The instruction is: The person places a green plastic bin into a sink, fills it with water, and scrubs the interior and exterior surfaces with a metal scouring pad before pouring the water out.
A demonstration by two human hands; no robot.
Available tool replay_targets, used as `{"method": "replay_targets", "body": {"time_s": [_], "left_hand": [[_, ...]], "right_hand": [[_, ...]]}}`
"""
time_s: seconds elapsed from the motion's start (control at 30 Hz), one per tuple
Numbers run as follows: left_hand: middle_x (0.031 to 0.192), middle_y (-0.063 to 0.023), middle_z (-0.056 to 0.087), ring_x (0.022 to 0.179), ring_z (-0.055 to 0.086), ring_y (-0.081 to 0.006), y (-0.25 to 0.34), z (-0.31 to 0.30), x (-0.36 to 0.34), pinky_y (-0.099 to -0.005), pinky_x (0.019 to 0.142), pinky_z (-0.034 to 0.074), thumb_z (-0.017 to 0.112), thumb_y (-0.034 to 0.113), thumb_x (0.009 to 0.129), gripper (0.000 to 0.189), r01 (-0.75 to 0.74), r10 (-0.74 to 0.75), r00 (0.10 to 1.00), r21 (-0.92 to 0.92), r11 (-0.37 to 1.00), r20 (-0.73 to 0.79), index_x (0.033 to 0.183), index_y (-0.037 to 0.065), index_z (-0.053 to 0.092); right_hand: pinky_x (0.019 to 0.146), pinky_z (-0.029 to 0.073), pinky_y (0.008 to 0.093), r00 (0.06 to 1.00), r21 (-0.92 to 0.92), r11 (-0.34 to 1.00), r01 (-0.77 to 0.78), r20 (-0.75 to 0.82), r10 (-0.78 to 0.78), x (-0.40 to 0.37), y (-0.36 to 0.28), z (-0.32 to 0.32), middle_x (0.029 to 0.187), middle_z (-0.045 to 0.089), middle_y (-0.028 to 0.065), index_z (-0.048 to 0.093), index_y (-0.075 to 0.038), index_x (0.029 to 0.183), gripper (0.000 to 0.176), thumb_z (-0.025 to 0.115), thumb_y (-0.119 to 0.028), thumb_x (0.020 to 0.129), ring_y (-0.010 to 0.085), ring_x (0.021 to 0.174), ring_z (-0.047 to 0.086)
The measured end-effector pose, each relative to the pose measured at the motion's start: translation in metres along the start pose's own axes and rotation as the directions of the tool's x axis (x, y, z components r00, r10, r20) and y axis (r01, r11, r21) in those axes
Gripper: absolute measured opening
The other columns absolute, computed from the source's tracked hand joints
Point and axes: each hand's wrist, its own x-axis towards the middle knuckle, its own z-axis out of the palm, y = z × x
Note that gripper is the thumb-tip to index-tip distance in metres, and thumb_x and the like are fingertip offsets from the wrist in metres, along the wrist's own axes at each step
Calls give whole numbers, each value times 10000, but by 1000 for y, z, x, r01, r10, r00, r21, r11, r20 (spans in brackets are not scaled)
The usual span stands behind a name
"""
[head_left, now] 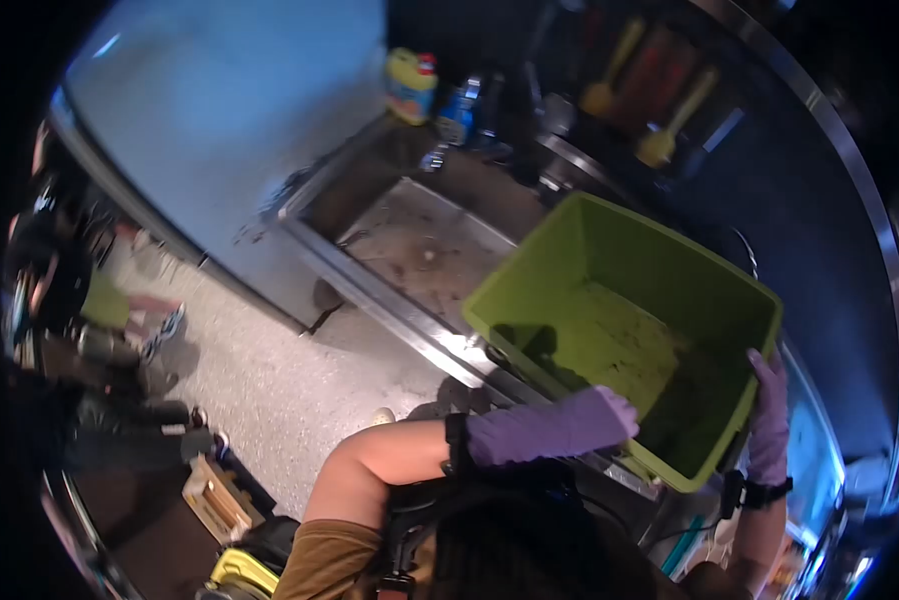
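Observation:
A green plastic tub [659, 250] sits tilted at the right side of a metal sink, with dark specks and wet-looking dirt on its floor. My right hand [769, 385], in a purple glove, grips the tub's right rim with the thumb over the edge. My left hand [609, 415], also gloved in purple, is closed above the tub's near side. Whatever its fingers hold, if anything, is hidden. Both wrists wear black bands.
The dirty sink basin [429, 245] lies left of the tub. Behind it stand a yellow bottle [411, 85] and a blue bottle [459, 115]. Yellow utensils [659, 145] hang on the dark wall. A metal counter [229, 130] is at upper left; people's legs [139, 430] show at far left.

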Motion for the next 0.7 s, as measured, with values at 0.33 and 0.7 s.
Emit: {"method": "replay_targets", "body": {"time_s": [0.33,0.7], "left_hand": [[797,-4,575,786,600,-188,-16,57,32,-315,662,493,572,170,759,104,-18,-6,983,128,992,186,848,120,595],[817,-27,593,783,621,-202,-53,63,57,-329,666,495,579,196,760,124,69,-68,989,1,998,128,860,122,578]], "right_hand": [[865,456,270,999,12,999,-46,-13,46,68,87,-21,1129,602,104,442,27,1319,492,599,-129,879,172,991,578],[911,440,269,999,-286,958,-37,14,43,97,93,-29,1290,516,133,272,-20,1432,703,658,-133,855,196,1121,526]]}}
